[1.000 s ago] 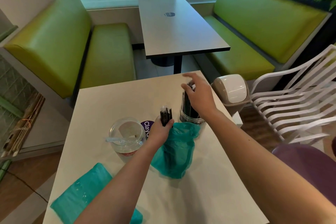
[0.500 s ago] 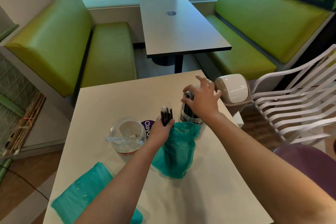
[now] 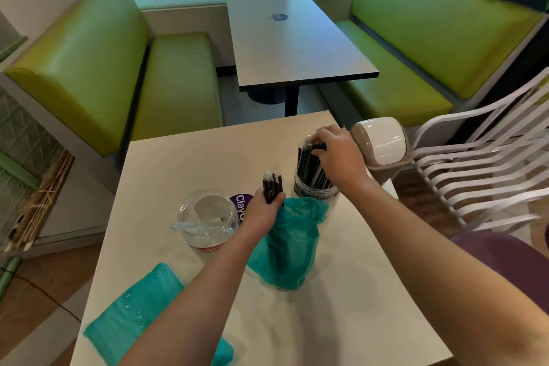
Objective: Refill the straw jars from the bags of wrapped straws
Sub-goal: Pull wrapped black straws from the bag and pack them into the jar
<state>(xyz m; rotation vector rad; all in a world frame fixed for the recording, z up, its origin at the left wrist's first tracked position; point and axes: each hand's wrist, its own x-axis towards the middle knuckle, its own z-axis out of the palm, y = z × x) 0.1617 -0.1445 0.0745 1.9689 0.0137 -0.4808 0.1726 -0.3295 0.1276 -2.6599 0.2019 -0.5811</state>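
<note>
On the white table (image 3: 341, 306) stand two clear jars. The right jar (image 3: 312, 192) is packed with black wrapped straws (image 3: 309, 163); my right hand (image 3: 338, 157) is over it, fingers curled on the straw tops. My left hand (image 3: 261, 211) grips a small bundle of black straws (image 3: 271, 186) at the mouth of a teal bag (image 3: 289, 249) that stands between the jars. The left jar (image 3: 208, 217) holds only a couple of clear wrapped straws. A second teal bag (image 3: 133, 315) lies flat at the near left corner.
A purple round sticker (image 3: 240, 202) shows on the table between the jars. A small swing-lid bin (image 3: 381, 145) stands by the table's right edge, white slatted chairs (image 3: 481, 163) beyond it. Green benches (image 3: 113, 74) and a grey table (image 3: 294, 41) lie ahead.
My right hand dropped onto the straw tops in the right jar, then lifted slightly and now grasps them. My left hand has kept its bundle at the bag mouth.
</note>
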